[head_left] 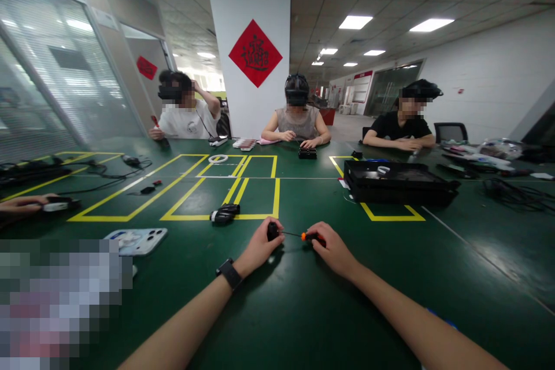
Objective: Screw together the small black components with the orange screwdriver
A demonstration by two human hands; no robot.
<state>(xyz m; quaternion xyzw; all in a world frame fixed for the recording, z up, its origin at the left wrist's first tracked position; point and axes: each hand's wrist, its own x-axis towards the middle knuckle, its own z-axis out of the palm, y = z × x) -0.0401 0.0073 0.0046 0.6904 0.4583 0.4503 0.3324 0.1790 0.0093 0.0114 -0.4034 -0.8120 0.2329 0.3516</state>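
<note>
My left hand [265, 241], with a dark watch on the wrist, is closed around a small black part [273, 231] whose kind I cannot make out. My right hand [328, 245] grips a screwdriver [304, 236] by its black and orange handle. The thin shaft points left and its tip meets the black part or lies right at it; my left fingers hide the exact contact. Both hands are just above the green table [303, 312]. Beyond my left hand lies a black bundled object [225, 213] with a white end.
A black tray [399, 185] stands at the right, with cables [511, 196] farther right. At left are a phone [143, 241], more cables [95, 167] and another person's hand [26, 204]. Yellow tape [277, 196] marks the table. Several people in headsets sit across.
</note>
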